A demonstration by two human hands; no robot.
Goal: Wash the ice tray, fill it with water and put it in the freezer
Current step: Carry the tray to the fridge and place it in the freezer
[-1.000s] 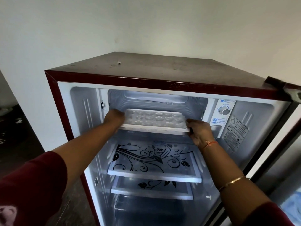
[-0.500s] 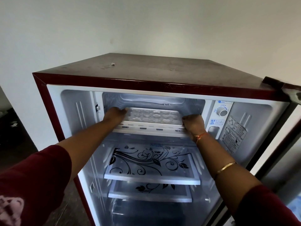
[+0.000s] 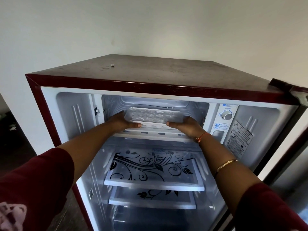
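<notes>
Gripping white plastic ice tray (image 3: 152, 114) centre frame, left hand (image 3: 124, 120) and right hand (image 3: 185, 125) at its ends; tilting, we'd likely spill it.

Both arms wear dark maroon sleeves. The left sleeve (image 3: 35, 180) carries a pale pink print (image 3: 11, 215) at its lower edge; the right sleeve (image 3: 266, 209) looks plain. Just behind the right grip (image 3: 185, 125), a red-orange thread (image 3: 202, 136) circles the wrist, and a thin gold bangle (image 3: 226, 165) sits farther up the forearm.
</notes>
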